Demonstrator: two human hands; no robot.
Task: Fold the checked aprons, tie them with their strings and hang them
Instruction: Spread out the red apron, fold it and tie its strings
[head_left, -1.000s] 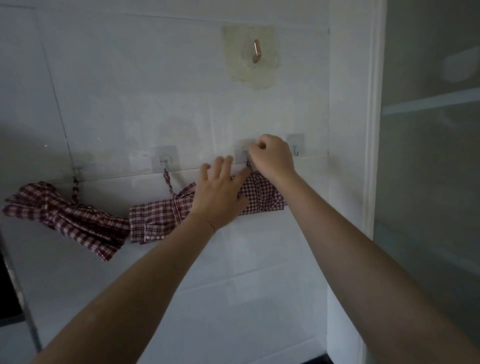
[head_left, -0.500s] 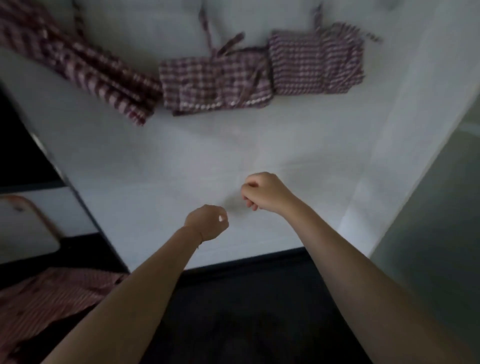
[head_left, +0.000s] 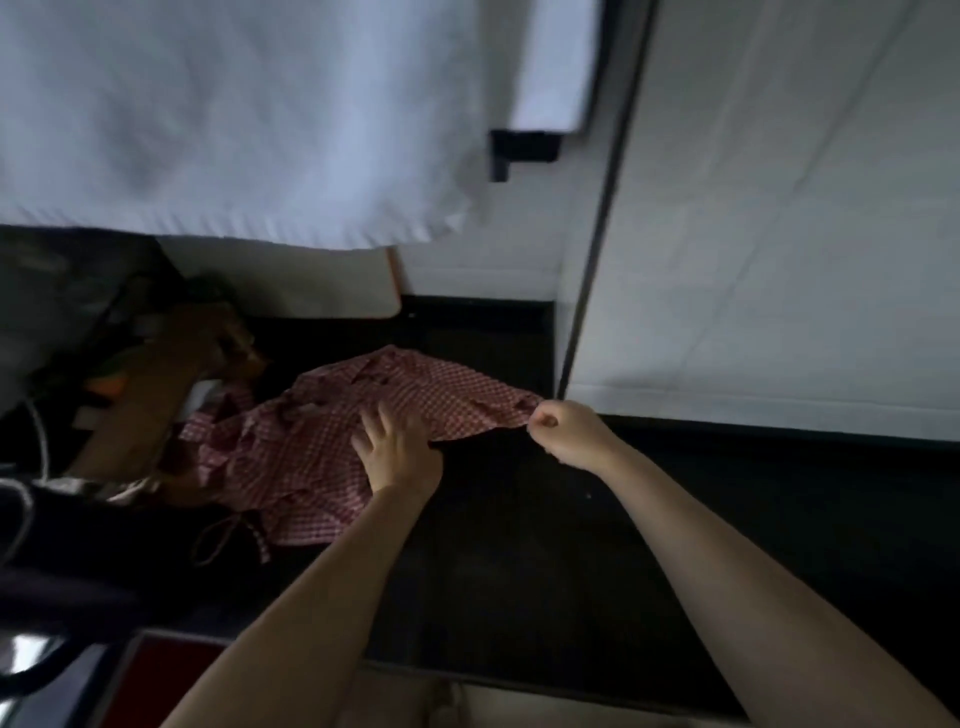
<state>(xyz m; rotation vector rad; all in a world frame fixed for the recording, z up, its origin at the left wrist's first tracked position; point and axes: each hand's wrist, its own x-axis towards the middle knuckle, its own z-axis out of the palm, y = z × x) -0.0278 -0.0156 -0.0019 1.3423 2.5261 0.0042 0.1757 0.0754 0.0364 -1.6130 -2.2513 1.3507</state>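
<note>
A red-and-white checked apron (head_left: 332, 431) lies crumpled and unfolded on a dark surface (head_left: 519, 545) below me. Its thin string (head_left: 223, 535) trails off the near left edge. My right hand (head_left: 563, 434) pinches the apron's right corner and lifts it slightly off the surface. My left hand (head_left: 397, 452) rests on the cloth with fingers spread, near its middle edge. The hung aprons and wall hooks are out of view.
A white wall (head_left: 779, 234) rises at the right with a dark vertical strip (head_left: 597, 234). White cloth (head_left: 234, 119) hangs at the top left. Brown boards and clutter (head_left: 156, 384) crowd the left, with a white cable (head_left: 36, 441) and a red panel (head_left: 171, 670) nearby.
My view has dropped from the wall with the hung aprons to the dark surface. Both hands came down; the right one took the loose apron's corner and the left landed on the cloth.
</note>
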